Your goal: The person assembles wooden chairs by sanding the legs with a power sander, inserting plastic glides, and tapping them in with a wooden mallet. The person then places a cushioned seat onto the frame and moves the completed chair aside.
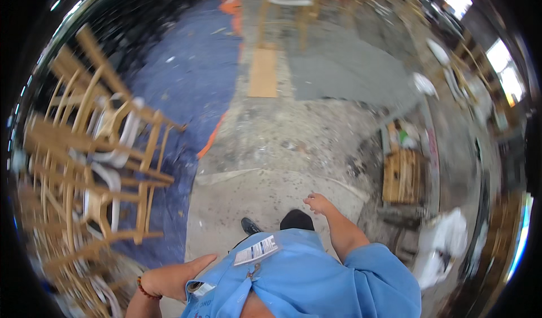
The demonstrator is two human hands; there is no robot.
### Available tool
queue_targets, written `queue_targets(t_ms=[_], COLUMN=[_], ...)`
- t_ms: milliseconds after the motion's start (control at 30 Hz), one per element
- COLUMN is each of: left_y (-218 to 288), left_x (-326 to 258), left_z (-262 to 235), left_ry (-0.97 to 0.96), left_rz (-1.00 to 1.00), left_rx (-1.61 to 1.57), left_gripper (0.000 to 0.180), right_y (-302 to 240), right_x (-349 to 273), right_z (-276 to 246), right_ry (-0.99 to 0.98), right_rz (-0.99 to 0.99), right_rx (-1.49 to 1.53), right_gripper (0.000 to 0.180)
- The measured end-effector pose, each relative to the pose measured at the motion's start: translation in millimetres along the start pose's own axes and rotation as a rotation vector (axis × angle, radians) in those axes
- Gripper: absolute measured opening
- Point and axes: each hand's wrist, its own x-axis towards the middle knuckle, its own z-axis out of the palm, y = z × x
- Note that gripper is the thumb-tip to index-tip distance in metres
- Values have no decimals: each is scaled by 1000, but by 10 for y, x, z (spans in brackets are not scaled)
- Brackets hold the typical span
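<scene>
My left hand (178, 274), with a beaded bracelet (145, 288) at its wrist, hangs low beside the blue shirt (316, 273). One digit stretches out to the right, the others barely show, and I see nothing held. My right hand (318, 203) hangs ahead of my body over the floor, its fingers loosely bent and apart with nothing in them. A card badge (257, 251) lies against the shirt front. A dark shoe (250, 226) shows below me on a pale floor sheet (226, 196).
Stacked wooden chairs (107, 188) rise at the left on a blue sheet (175, 86). A cardboard strip (263, 72) lies ahead, near another wooden chair (288, 2). Grey sheeting (350, 64) spreads beyond. At the right are a wooden crate (404, 177) and a white plastic bag (443, 244).
</scene>
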Motion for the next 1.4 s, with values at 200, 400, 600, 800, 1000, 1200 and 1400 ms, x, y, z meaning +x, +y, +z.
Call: queue_targets(t_ms=[200, 400, 600, 800, 1000, 1200, 1400], left_y=[498, 1763, 2701, 3229, 3505, 4356, 5837], left_x=[1133, 2615, 4042, 5362, 7140, 8817, 10618], left_z=[-1177, -2094, -2505, -3355, -4284, -5323, -5509], left_ry=[-154, -463, -454, -714, -524, -261, -337], left_rz=[-86, -188, -63, 1, -1, 173, 424], left_rx=[594, 337, 685, 381, 983, 953, 782], left_gripper=[100, 107, 102, 96, 84, 66, 51], right_y=[702, 1127, 913, 283, 11, 410, 334], right_x=[-147, 80, 501, 1206, 1723, 1664, 2207], right_z=[-584, -1588, -3201, -4718, -5892, -6255, -6394], right_ry=[40, 51, 292, 410, 459, 494, 215], right_rz=[345, 499, 365, 123, 272, 633, 809], right_rx=[170, 312, 511, 731, 726, 751, 1060], right_gripper=[47, 51, 55, 60, 60, 48, 43])
